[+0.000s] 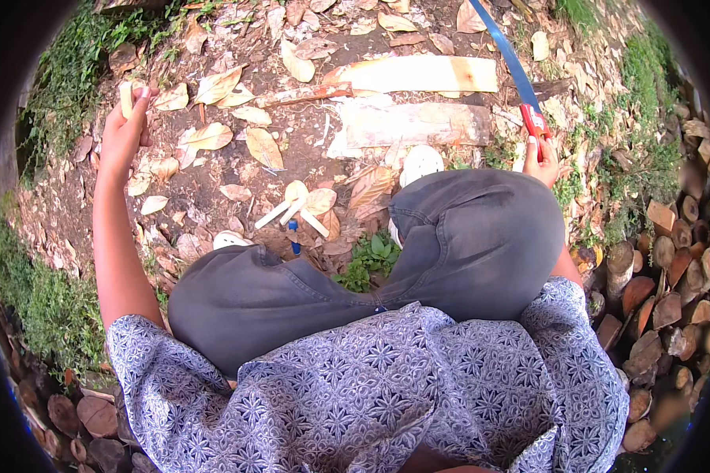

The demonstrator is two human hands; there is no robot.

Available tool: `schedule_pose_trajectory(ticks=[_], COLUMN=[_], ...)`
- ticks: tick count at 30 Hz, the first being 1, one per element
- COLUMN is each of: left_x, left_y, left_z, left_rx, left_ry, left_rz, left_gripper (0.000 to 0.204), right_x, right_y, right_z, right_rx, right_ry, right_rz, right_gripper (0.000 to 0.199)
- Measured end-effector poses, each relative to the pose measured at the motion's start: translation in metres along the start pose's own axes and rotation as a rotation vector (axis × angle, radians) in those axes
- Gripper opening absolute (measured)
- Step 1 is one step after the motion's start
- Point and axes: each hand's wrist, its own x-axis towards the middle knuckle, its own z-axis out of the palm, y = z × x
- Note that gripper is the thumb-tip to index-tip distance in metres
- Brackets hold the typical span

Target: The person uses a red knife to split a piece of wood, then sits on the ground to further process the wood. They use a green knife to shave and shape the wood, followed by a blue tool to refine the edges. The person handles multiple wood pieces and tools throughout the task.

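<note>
Out to the left, my left hand (126, 134) is raised with its fingers closed round a small pale piece of wood (126, 99). On the right, beyond my knee, my right hand (541, 162) grips the red handle (533, 121) of a machete. Its long bluish blade (506, 51) points away from me, past the right end of a pale split plank (426, 73). Nearer lies a second, rougher slab (414, 124). Several pale wooden sticks (292, 210) rest on the ground before my lap, beside a small blue object (294, 235) whose kind I cannot make out.
Dry leaves (264, 148) are scattered over the bare soil. A thin brown branch (304, 95) touches the far plank. Stacked cut logs (645, 347) stand at the right, with more logs (96, 416) at the lower left. Green plants (371, 258) grow between my legs.
</note>
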Motion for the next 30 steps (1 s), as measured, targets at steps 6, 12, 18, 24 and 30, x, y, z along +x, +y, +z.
schedule_pose_trajectory(ticks=[6, 12, 18, 24, 30], left_x=[-0.030, -0.081, -0.099, -0.106, -0.102], left_y=[0.015, 0.030, 0.043, 0.037, 0.073], left_z=[0.022, 0.022, 0.016, 0.015, 0.043], left_rx=[0.062, 0.055, 0.068, 0.040, 0.095], left_ry=[0.050, 0.074, 0.011, -0.100, -0.180], left_rz=[0.072, -0.012, 0.041, 0.055, 0.018], left_gripper=[0.037, 0.036, 0.030, 0.033, 0.029], right_x=[-0.025, -0.084, -0.165, -0.228, -0.257], right_y=[0.033, 0.087, 0.161, 0.207, 0.198], right_z=[0.001, -0.051, -0.091, -0.088, -0.085], right_rx=[-0.085, -0.108, -0.350, -0.490, -0.470], right_ry=[0.117, 0.102, 0.396, 0.513, 0.459], right_rz=[-0.035, 0.183, 0.474, 0.533, 0.782], right_gripper=[0.020, 0.022, 0.034, 0.034, 0.027])
